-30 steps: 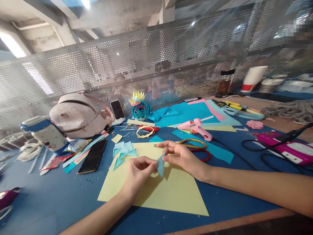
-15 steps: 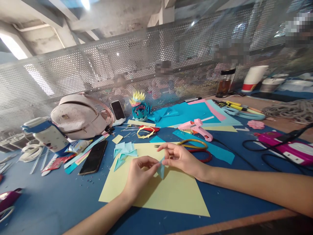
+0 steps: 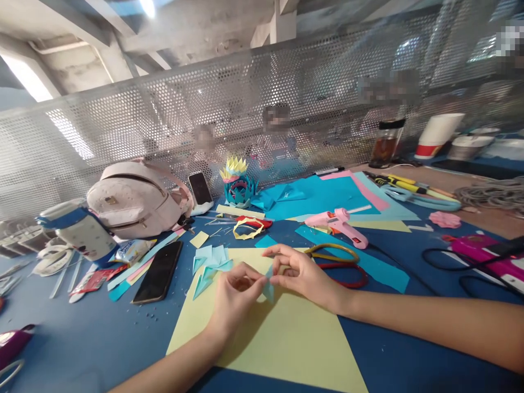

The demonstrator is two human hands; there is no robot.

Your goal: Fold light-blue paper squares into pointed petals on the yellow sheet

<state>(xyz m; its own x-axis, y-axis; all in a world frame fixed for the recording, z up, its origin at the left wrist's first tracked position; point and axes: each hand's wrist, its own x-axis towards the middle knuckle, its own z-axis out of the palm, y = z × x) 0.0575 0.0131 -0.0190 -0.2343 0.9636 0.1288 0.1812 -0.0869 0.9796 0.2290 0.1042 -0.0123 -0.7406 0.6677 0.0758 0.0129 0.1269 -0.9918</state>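
Note:
Between the fingertips of my left hand (image 3: pixel 237 295) and my right hand (image 3: pixel 305 281) is a small light-blue folded paper piece (image 3: pixel 268 289). Both hands are closed in a pinch on it, and the fingers hide part of it. They hover over a pale yellow sheet (image 3: pixel 295 344). Several light-blue folded paper pieces (image 3: pixel 210 262) lie at that sheet's upper left corner. Just beyond my right hand are scissors (image 3: pixel 341 267) with one yellow and one red handle loop. A zigzag yellow paper ring (image 3: pixel 249 228) rests farther back.
A pink glue gun (image 3: pixel 341 226) with a black cord lies at the right. A phone (image 3: pixel 159 273), a bottle (image 3: pixel 82 234) and a pink backpack (image 3: pixel 135 199) are at the left. A layered paper model (image 3: pixel 237 183) stands at the back, near blue paper sheets (image 3: pixel 323 196).
The view has shifted slightly, so the table things sit a little lower. Both hands still pinch the folded paper piece, which has turned a little between the fingertips.

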